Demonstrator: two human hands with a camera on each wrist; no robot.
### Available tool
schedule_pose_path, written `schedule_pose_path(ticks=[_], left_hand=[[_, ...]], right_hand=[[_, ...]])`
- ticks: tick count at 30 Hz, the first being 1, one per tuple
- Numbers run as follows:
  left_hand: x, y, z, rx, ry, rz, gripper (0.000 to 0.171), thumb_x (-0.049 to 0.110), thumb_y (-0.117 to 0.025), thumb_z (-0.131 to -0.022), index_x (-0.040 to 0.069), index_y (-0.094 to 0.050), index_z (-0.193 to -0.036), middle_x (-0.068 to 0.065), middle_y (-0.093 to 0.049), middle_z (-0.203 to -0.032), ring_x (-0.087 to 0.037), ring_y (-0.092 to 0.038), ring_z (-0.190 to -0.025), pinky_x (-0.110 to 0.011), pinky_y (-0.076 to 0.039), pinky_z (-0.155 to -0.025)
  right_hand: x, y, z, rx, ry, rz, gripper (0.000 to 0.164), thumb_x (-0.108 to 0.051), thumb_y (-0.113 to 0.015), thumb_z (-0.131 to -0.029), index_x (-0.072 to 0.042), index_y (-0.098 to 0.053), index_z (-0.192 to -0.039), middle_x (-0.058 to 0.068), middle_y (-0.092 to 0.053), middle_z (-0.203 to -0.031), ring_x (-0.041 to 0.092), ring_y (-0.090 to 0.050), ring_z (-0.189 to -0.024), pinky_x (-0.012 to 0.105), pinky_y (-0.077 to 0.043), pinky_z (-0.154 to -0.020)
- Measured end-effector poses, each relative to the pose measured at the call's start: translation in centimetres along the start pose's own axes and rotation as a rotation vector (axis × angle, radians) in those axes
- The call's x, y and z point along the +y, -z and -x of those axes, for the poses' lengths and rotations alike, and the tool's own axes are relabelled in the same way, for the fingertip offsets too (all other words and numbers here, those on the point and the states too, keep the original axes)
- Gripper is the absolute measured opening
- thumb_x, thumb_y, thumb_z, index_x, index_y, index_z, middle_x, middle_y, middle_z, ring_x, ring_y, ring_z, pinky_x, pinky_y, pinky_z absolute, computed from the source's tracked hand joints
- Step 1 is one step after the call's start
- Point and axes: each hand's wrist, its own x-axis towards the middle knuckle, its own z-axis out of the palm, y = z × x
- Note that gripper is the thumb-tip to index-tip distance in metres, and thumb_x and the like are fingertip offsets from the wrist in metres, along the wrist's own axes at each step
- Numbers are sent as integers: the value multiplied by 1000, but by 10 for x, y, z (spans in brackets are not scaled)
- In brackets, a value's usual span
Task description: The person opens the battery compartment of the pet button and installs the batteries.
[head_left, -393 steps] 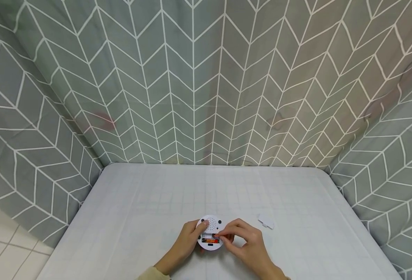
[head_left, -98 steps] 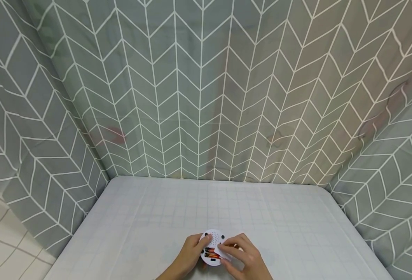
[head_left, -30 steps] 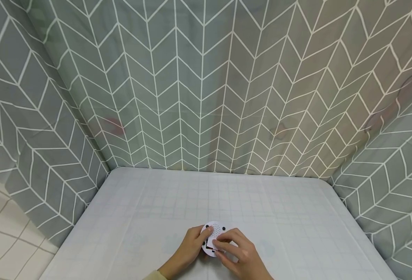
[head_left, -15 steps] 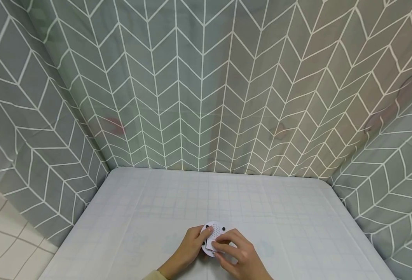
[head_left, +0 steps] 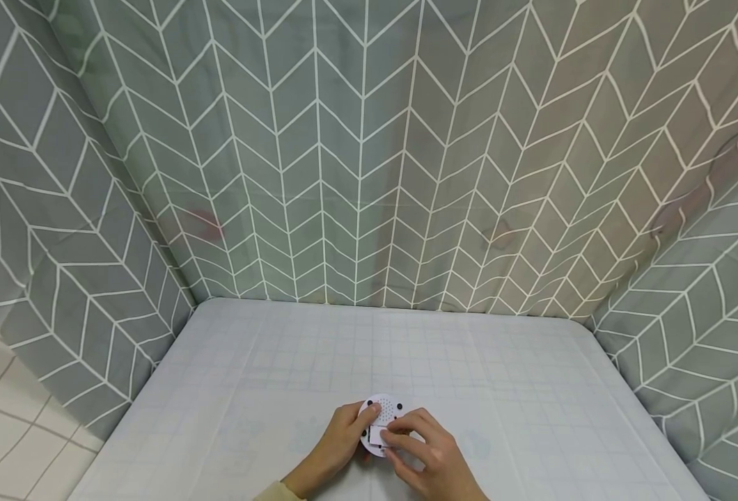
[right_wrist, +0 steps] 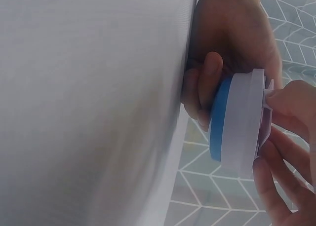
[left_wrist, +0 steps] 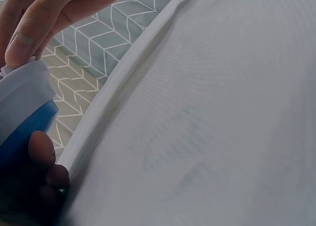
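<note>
Low in the head view, my left hand (head_left: 342,435) grips a round white device (head_left: 386,401) with its thumb across the perforated, black-footed face. A blue section shows under the white body (right_wrist: 237,122) in the right wrist view. My right hand (head_left: 430,449) pinches a small white battery cover (head_left: 377,436) by its edges and holds it over the battery compartment. From the side, the cover (right_wrist: 267,125) sits slightly tilted against the device's face, with a gap at one end. The batteries beneath are hidden. Fingers of my right hand (left_wrist: 42,21) also appear in the left wrist view.
A white cloth-covered table (head_left: 306,355) lies under both hands. Grey curtains (head_left: 356,153) with white chevron lines enclose its back and sides. Pale floor tiles (head_left: 24,445) show at the lower left.
Earlier, the right hand was handling a battery while the cover lay on the table. Then the hand brought the cover over two seated batteries; it now covers them, shifted slightly since a second ago.
</note>
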Motion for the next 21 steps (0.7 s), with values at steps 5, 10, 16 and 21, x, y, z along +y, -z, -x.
schedule_pose_path(ticks=[5,10,16,21], left_hand=[[-1,0,-1,-5,-6,2,44,37,-46,-112,4,-74,-102,6,-67,-62,-3,-55,-44,-21,-48,-49],[-1,-1,0,-15,5,8,44,38,-47,-112,5,-75,-103,6,-68,-65,-3,-55,-45,-20,-47,-47],[-1,-1,0,1,9,4,43,37,-49,-112,3,-74,-103,4,-68,-64,-5,-56,-44,-22,-47,-47],[-1,-2,0,9,22,3,43,36,-49,-112,3,-74,-104,3,-68,-64,-7,-56,-45,-22,-47,-47]], right_hand=[[-2,1,0,-9,-12,15,15,-18,-77,-97,-10,-79,-110,5,-72,-108,16,-66,-95,23,-55,-84],[-2,2,0,0,2,23,12,-19,-74,-98,-11,-79,-107,4,-72,-106,16,-66,-94,24,-55,-81],[-3,1,-1,12,4,28,12,-19,-76,-98,-9,-79,-105,4,-72,-104,17,-66,-93,24,-55,-81],[-3,2,-2,15,-35,14,15,-19,-82,-94,-9,-78,-105,3,-72,-105,16,-67,-93,22,-55,-83]])
